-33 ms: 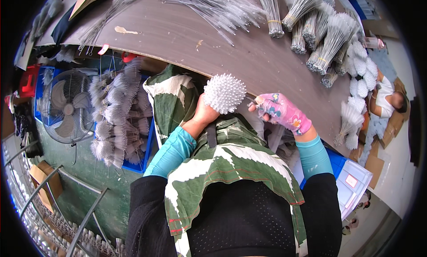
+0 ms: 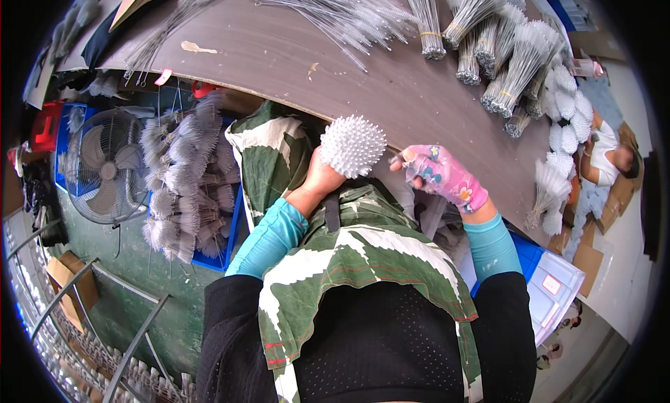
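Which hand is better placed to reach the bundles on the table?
Probably the right hand: it is nearer the bundles, while the left hand grips the spiky bunch. Whether the right holds anything is unclear.

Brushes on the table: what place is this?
Probably a brush workshop: bundled wire brushes lie on the table, more brushes crowd a blue bin, and the left hand holds a spiky white bundle.

Through the head view, I see my left hand (image 2: 323, 174) closed, the left forearm (image 2: 269, 233) slanting up rightward. My right hand (image 2: 440, 174) is apart, fingers half bent toward the left, the right forearm (image 2: 493, 244) slanting up leftward.
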Demonstrator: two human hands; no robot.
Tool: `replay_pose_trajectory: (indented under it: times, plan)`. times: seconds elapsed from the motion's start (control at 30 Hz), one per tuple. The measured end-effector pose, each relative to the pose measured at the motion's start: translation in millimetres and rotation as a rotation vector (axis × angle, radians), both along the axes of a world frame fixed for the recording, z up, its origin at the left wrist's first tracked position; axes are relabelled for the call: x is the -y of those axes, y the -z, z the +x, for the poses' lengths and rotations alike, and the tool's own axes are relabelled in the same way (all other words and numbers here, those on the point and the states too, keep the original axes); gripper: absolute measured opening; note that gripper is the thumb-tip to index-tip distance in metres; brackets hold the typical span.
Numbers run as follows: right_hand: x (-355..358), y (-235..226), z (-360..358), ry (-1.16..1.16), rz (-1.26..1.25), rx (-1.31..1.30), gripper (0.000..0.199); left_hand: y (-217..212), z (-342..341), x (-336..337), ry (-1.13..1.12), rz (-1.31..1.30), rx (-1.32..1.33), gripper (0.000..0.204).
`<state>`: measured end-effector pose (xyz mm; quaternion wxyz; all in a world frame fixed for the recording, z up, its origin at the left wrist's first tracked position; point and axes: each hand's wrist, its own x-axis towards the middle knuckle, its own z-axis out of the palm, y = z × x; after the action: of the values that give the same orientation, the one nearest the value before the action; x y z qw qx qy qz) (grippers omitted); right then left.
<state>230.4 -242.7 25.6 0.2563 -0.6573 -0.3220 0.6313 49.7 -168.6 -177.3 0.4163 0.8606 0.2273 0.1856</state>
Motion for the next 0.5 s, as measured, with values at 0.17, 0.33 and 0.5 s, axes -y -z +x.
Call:
replay_pose_trajectory:
  times: [0.17,0.33,0.5]
  plan:
    - [-8,18,-18,0.202,0.427,0.172,0.017,-6,1,-1,-0.145,0.174,0.149,0.033]
    - [-37,23,-59,0.193,0.886,0.653,0.015,-9,3,-1,-0.187,0.076,0.131,0.033]
    - [-55,22,-78,-0.057,1.087,1.025,0.024,-41,3,1,-0.278,-0.159,0.203,0.047]
